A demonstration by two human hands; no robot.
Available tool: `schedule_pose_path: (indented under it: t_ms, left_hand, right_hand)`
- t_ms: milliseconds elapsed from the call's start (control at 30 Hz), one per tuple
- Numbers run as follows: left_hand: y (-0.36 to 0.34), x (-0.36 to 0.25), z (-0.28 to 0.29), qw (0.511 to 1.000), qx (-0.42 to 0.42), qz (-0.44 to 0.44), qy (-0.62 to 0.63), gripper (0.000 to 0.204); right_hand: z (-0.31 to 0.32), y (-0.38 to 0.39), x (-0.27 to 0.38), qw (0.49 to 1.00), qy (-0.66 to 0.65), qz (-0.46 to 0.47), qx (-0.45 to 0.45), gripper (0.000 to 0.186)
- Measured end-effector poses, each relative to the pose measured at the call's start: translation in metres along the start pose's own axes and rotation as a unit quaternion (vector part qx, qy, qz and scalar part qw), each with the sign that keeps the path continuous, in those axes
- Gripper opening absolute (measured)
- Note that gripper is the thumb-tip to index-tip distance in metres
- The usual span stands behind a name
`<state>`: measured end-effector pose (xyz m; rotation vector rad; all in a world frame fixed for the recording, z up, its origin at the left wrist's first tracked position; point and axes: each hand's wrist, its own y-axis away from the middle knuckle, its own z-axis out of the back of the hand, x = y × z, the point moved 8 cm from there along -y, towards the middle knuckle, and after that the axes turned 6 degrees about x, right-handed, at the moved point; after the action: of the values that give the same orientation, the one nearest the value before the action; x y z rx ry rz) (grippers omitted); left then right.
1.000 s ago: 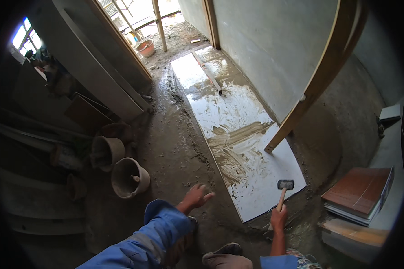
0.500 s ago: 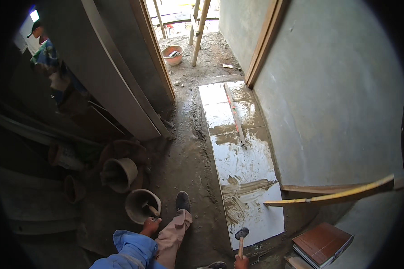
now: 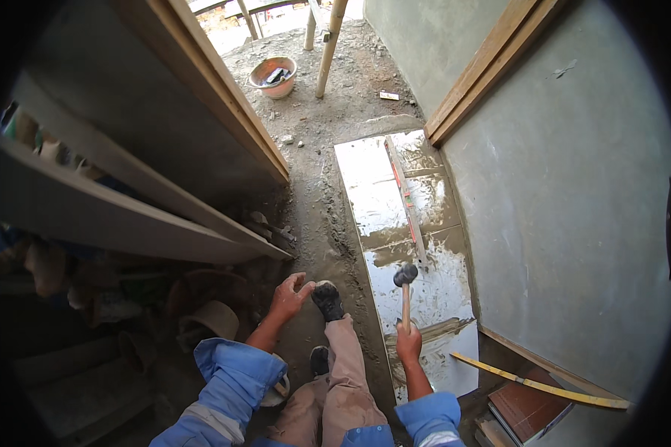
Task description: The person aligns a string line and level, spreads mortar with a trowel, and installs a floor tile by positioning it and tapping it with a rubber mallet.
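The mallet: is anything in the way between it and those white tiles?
Nothing visible stands between the mallet, gripped in the right hand, and the white tiles. The level lies on them, its near end beside the mallet's head in this view.

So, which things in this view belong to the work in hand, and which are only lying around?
Probably in use:
Mallet, gripped in the right hand
White tiles, smeared with brown
Level, lying on the tiles

Seemingly just lying about:
Orange bucket, beyond the doorway
Brown-topped stack, lower right
Small white piece, on the ground outside
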<state>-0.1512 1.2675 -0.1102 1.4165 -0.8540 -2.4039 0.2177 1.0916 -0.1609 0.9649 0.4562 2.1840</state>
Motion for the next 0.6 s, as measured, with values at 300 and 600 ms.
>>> schedule_pose_path:
  t_ms: [300, 600]
  left_hand:
    - [-0.079, 0.126, 0.008, 0.977, 0.064, 0.152, -0.133, 0.060]
    - [-0.061, 0.162, -0.027, 0.957, 0.126, 0.245, -0.092, 0.059]
  right_hand:
    - [-0.106, -0.250, 0.159, 0.998, 0.003, 0.050, 0.025, 0.048]
    - [-0.145, -0.344, 0.187, 0.992, -0.052, 0.008, 0.113, 0.043]
